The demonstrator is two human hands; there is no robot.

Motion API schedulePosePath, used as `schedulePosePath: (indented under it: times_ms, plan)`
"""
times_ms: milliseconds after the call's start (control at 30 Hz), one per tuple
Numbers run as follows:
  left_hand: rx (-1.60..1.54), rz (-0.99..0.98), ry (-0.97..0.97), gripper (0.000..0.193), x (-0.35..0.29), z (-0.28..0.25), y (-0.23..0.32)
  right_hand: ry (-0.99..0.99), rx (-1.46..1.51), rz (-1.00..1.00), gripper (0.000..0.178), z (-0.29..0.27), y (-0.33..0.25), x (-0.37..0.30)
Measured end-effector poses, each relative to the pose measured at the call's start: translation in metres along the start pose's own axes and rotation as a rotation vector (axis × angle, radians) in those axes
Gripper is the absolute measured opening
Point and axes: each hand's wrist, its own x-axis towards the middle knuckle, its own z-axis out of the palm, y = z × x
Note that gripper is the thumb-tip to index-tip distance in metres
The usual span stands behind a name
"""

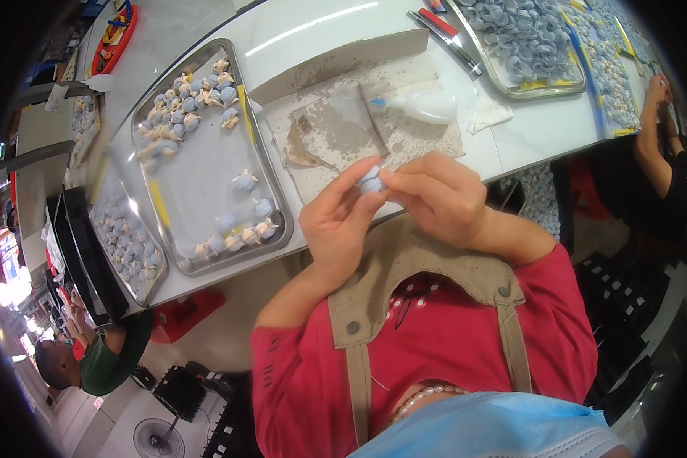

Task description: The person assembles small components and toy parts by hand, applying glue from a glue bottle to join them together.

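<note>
Between the fingertips of both my hands sits a small blue-grey rounded piece (371, 182), held over the near edge of the table. My left hand (336, 210) pinches it from the left, thumb and forefinger closed round it. From the other side my right hand (443, 191) presses its thumb and fingertips on the same piece. Just beyond lies a stained cardboard tray (424, 65) with a white squeeze bottle (429, 108) with a blue tip on it. To the left, a metal tray (198, 175) carries several blue-grey and cream figure-like pieces (195, 95).
At the far right a metal tray (546, 93) is heaped with blue-grey cup-shaped parts (519, 38). A red-and-black pen or tool (444, 34) and a white cloth (488, 114) lie near it. Another tray of pieces (126, 237) stands at left. Other people (103, 359) sit on both sides.
</note>
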Motion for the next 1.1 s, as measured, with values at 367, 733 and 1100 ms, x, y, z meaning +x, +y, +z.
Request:
schedulePosePath:
  times_ms: [367, 733, 1100]
  plan:
    - [0.168, 0.186, -0.114, 0.028, 0.002, -0.011, -0.003, -0.162, 0.234, 0.142, 0.026, -0.011, 0.008, 0.014]
    - [0.057, 0.128, -0.216, 0.032, 0.000, -0.011, 0.002, -0.458, 0.713, 0.449, 0.043, -0.016, 0.015, 0.014]
    - [0.176, 0.118, -0.255, 0.024, 0.002, -0.010, 0.002, -0.349, 0.763, 0.418, 0.035, -0.013, 0.017, 0.005]
